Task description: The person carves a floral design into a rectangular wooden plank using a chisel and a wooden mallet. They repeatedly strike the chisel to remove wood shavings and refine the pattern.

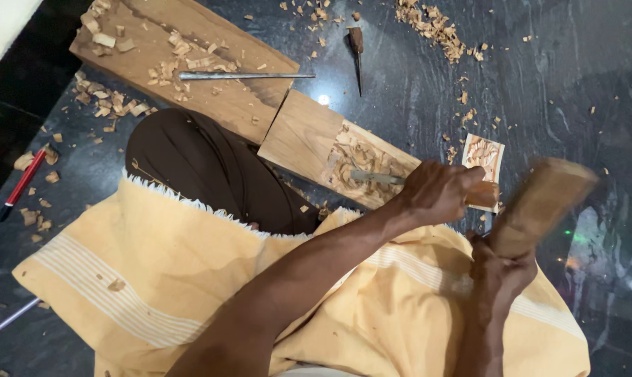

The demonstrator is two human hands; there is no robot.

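My left hand [438, 192] is shut around a chisel [375, 177]. Its metal blade rests on the carved patch of a small wooden block [302, 136], which lies slanted on the dark floor. My right hand [501, 272] grips the handle of a wooden mallet [543, 202]. The mallet is blurred and raised just right of the chisel's wooden butt. A small square piece with a carved pattern [485, 155] lies beyond my left hand.
A long plank [211, 98] with shavings and a thin metal tool [246, 75] lies at the upper left. Another chisel [358, 49] lies on the dark stone floor [574, 84]. A red pen [21, 183] is at the left. A yellow cloth [155, 272] covers my lap.
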